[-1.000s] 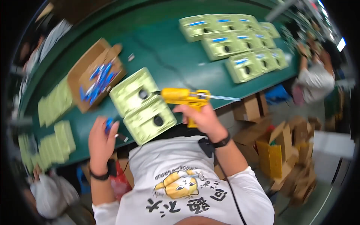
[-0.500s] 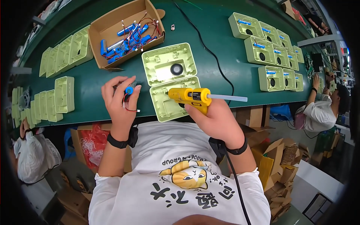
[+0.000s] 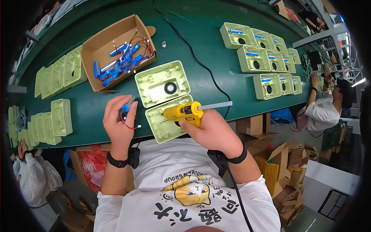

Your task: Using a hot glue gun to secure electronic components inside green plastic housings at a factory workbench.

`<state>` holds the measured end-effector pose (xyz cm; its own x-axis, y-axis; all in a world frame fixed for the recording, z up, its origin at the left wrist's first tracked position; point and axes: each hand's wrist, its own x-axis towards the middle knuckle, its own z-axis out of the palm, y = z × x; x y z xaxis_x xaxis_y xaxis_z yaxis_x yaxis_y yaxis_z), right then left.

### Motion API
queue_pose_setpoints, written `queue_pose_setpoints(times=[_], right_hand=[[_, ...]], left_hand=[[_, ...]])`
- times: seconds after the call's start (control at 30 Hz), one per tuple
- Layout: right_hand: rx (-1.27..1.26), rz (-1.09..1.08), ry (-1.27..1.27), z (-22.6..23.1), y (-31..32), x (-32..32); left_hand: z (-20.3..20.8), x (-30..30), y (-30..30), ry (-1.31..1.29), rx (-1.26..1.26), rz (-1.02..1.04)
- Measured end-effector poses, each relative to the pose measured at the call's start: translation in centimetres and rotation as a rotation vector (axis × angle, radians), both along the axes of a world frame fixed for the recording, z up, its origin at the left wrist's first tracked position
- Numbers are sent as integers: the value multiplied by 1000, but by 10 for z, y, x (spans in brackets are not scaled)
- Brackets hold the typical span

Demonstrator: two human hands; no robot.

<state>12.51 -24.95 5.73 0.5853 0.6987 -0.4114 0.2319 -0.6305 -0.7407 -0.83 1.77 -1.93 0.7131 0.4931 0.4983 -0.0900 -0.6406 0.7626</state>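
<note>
Between the thumb and fingers of my left hand [image 3: 115,121] is a blue cylindrical battery [image 3: 125,108], its thin red and black wires and small white plug hanging below. My right hand [image 3: 212,129] grips a yellow glue gun [image 3: 184,112], with a translucent glue stick [image 3: 216,104] jutting from its back. The gun's front end is over the near half [image 3: 164,131] of an opened pale green plastic case; its nozzle tip is hard to make out. Behind it lies the case's far half [image 3: 148,87], holding a round black speaker [image 3: 170,88]. The battery is left of the case, apart from it.
A cardboard box [image 3: 91,50] of wired blue batteries stands beyond my left hand. Green cases [image 3: 62,118] line the left; others with batteries [image 3: 253,58] fill the right. A black cable [image 3: 197,58] crosses the green table [image 3: 201,81]. A co-worker [image 3: 326,104] sits far right.
The head view has shifted, so the table and far things appear lower and further left. Both hands keep their holds; the glue gun still hovers over the near case half.
</note>
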Motion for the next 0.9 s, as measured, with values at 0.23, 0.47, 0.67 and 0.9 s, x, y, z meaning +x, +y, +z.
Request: queue_pose_setpoints(times=[0.23,0.47,0.67,0.9], right_hand=[[296,-332,102,6,-36,-11],[307,-287,-130,-16,-41,-26],[285,-122,-436,-20,-34,-28],[271,-137,-466,-21,-32,-33]], left_hand=[[25,8,-4,-61,-433,-75],[3,10,-20,-18,-494,-145],[10,14,-30,-97,3,-180],[2,16,-50,-114,73,-257]])
